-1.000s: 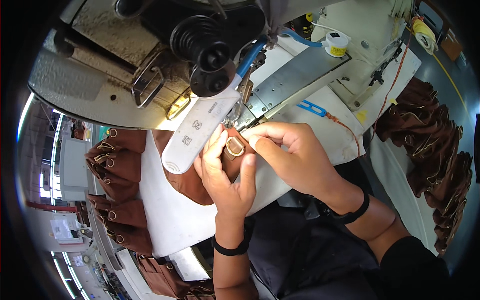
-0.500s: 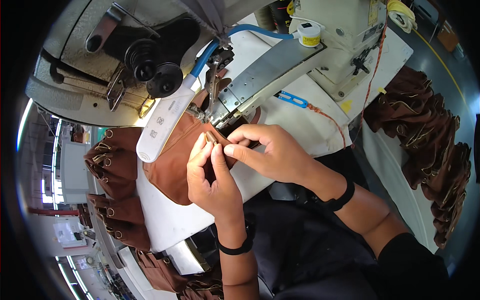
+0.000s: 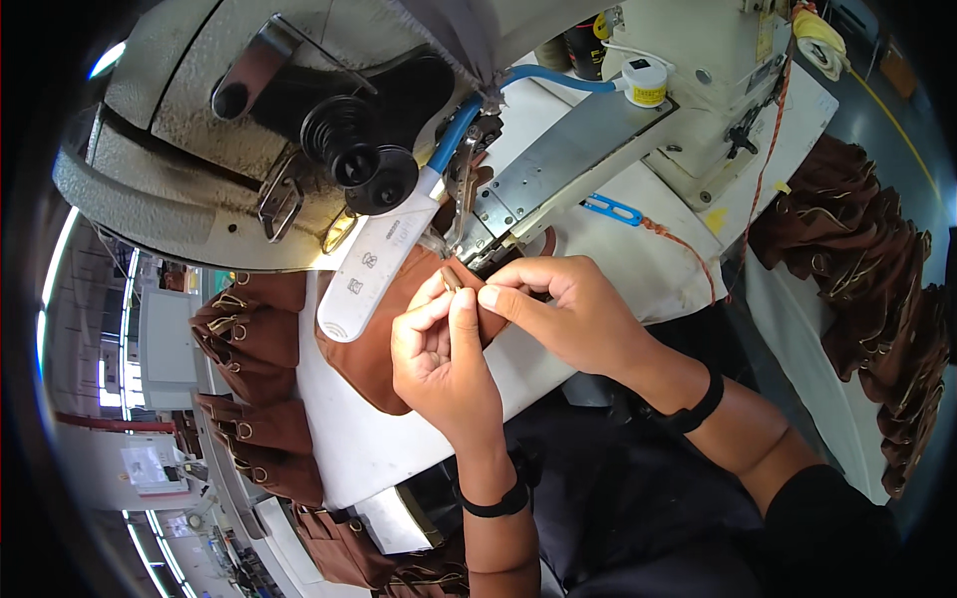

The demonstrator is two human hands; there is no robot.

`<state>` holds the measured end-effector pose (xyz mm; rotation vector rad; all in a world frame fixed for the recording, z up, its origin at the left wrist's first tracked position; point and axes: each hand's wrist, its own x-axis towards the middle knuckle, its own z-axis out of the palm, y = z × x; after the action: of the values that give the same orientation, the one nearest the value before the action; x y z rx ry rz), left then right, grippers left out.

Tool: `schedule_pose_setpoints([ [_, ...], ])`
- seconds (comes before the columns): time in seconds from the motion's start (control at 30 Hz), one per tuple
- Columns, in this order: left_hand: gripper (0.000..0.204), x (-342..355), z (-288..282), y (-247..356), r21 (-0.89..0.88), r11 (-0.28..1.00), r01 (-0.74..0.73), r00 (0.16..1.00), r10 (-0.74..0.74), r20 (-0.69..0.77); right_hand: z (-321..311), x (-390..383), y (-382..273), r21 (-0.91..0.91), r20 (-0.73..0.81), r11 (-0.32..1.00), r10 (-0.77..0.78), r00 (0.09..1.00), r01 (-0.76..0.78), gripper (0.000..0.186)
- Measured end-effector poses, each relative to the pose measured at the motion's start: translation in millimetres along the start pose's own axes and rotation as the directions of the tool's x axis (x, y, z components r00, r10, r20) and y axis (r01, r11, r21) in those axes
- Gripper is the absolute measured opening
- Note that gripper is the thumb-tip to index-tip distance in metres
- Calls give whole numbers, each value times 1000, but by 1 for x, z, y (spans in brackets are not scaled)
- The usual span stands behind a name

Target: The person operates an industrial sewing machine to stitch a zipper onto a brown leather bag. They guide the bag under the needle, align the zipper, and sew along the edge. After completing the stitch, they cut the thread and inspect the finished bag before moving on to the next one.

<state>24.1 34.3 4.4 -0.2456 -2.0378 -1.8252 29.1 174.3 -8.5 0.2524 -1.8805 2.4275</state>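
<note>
Beneath the sewing machine's head, a brown leather-like bag piece lies on the white work surface, its upper edge close to the presser foot. My left hand is closed, thumb and fingertips pinching a small brass-coloured piece at the bag piece's edge; its exact kind is too small to make out. To its right, my right hand pinches the brown edge between thumb and forefinger, the other fingers curled. Both hands nearly touch, just in front of the needle area.
A white lamp on a blue flexible neck hangs over the bag piece. Stacked brown bags with metal rings stand left, and a long heap of brown bags lies right. A blue tool on an orange cord rests behind my right hand.
The whole view has shifted, so everything sits slightly further right and lower. Both hands keep their pinch at the same edge; the small brass-coloured piece now looks more tilted.
</note>
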Motion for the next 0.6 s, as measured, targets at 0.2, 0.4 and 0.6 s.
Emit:
schedule_pose_setpoints([
  [0.2,11,1,-1,-4,-45,999,7,1000,-8,-24,2,4,3,-61,-15,998,-20,1000,19,18],
  [0.4,12,11,1,-11,-78,997,18,999,-21,-39,9,13,6,-118,-116,989,-100,988,86,25],
  [0.6,12,14,-1,-10,-92,995,30,999,-31,-12,15,17,7,-121,-152,987,-122,981,104,26],
])
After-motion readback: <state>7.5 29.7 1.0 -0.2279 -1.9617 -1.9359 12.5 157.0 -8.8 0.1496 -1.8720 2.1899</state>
